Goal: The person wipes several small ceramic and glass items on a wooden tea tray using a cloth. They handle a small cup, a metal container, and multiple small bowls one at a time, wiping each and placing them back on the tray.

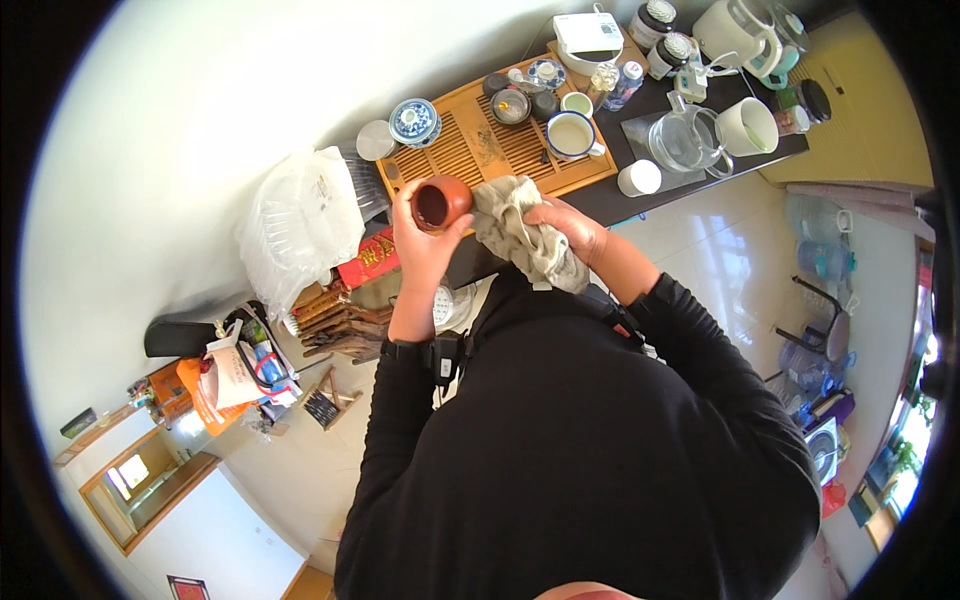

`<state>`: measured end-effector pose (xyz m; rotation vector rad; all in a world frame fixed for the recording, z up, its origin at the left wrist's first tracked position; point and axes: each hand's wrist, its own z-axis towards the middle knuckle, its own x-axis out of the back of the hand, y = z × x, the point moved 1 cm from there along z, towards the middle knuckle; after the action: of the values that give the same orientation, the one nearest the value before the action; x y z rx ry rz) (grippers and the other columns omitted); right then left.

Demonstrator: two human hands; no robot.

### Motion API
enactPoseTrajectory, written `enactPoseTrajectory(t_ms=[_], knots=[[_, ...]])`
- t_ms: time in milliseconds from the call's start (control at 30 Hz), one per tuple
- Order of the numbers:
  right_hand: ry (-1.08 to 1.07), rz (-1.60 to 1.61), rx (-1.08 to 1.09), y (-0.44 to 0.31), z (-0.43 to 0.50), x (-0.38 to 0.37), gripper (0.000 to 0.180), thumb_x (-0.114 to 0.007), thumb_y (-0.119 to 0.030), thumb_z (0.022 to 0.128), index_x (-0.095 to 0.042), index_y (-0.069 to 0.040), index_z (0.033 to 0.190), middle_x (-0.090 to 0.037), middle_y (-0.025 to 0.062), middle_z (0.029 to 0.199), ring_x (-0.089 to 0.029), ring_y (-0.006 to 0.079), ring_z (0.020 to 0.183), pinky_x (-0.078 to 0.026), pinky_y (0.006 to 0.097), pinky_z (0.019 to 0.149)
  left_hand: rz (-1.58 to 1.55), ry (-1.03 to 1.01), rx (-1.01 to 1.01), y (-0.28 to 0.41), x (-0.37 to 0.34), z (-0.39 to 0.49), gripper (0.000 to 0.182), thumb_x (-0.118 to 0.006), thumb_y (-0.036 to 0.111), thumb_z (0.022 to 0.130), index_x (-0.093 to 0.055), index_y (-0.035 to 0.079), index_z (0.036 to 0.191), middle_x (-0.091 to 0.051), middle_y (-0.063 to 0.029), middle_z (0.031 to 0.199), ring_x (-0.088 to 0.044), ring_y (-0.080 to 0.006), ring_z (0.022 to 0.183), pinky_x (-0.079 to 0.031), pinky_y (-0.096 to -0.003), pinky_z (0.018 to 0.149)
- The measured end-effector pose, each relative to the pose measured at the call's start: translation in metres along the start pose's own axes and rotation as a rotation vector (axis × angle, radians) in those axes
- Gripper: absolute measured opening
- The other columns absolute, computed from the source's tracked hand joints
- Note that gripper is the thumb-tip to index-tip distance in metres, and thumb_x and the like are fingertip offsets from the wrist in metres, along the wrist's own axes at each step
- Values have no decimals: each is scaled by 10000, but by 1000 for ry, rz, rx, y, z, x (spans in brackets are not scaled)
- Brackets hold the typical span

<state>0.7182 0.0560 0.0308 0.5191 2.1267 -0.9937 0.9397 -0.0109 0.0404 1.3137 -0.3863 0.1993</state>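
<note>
My left hand (420,251) grips a small round reddish-brown clay pot (454,201), its dark open mouth tilted towards me. Bunched in my right hand (566,225) is a beige cloth (525,225), which hangs down in front of my black top. The cloth's left edge comes up close to the pot; whether they touch I cannot tell. Both hands are over the near edge of a slatted wooden tea tray (465,139). On that tray stand a blue-and-white lidded bowl (415,122), a white mug with a blue rim (571,136) and a small glass-lidded vessel (511,107).
Right of the tray are a white paper cup (640,178), a glass kettle (686,140) and a white container (748,126). A white electric kettle (739,34) stands at the back. Plastic-wrapped cups (307,225) lie left. Large water bottles (821,259) stand on the floor at right.
</note>
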Motion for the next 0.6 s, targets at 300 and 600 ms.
enactPoseTrajectory(t_ms=[300, 600], knots=[[280, -6, 76, 11, -4, 25, 497, -539, -92, 871, -447, -9, 1352, -623, 122, 1158, -641, 221, 1004, -533, 349, 848, 229, 123, 249, -116, 6, 13, 701, -880, 152, 614, -506, 43, 1197, -574, -135, 1169, -589, -288, 1071, -471, -370, 929], [472, 15, -41, 31, 2, 38, 518, -568, -75, 854, -431, -25, 1351, -611, 133, 1159, -640, 249, 1018, -542, 380, 855, 268, 288, 188, -180, -13, 52, 754, -886, 163, 594, -494, 36, 1225, -579, -153, 1151, -574, -319, 1081, -464, -395, 939]])
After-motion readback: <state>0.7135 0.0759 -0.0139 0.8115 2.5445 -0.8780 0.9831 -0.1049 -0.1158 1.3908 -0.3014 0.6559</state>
